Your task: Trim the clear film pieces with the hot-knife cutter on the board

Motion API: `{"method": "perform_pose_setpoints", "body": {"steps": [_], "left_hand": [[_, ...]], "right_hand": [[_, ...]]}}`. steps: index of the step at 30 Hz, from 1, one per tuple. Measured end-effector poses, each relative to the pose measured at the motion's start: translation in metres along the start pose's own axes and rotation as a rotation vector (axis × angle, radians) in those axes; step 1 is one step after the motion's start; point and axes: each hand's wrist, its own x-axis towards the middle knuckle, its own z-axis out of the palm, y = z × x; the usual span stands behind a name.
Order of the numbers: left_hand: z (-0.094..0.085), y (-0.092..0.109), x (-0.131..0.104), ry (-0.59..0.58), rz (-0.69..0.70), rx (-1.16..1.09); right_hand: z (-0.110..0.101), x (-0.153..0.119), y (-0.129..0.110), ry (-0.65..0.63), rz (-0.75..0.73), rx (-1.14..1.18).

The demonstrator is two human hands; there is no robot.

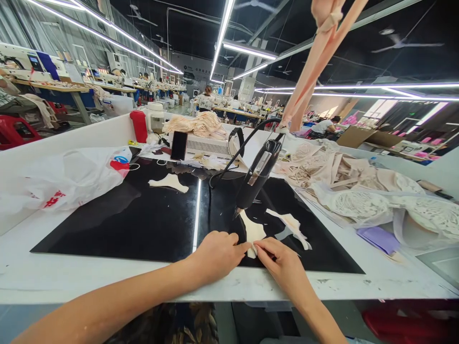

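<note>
A small cream fabric piece with curved edges lies on the black mat. My left hand is closed, with its fingertips on the lower end of that piece. From the other side my right hand pinches the same end between thumb and finger. Just above hangs a black corded tool with a narrow metal tip, pointing down at the upper end of the piece. A second cream piece lies to the right beside a grey scrap. Another cream piece rests at the back left of the mat.
Peach fabric strips hold up the tool. Beige lace bras are heaped at right near a purple cloth. A white plastic bag sits at left. A phone and peach fabric stack stand behind. People work farther back.
</note>
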Motion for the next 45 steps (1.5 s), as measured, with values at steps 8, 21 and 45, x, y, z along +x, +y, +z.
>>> {"method": "perform_pose_setpoints", "body": {"steps": [8, 21, 45], "left_hand": [[0.000, 0.000, 0.002, -0.014, 0.006, 0.031], [-0.007, -0.001, 0.002, -0.010, 0.028, -0.020], [-0.001, -0.018, -0.001, 0.011, -0.133, -0.622]], "right_hand": [[0.002, 0.001, 0.006, 0.066, 0.088, 0.129], [-0.011, 0.017, 0.017, 0.178, 0.329, 0.399], [-0.033, 0.023, -0.046, 0.470, 0.091, 0.993]]}}
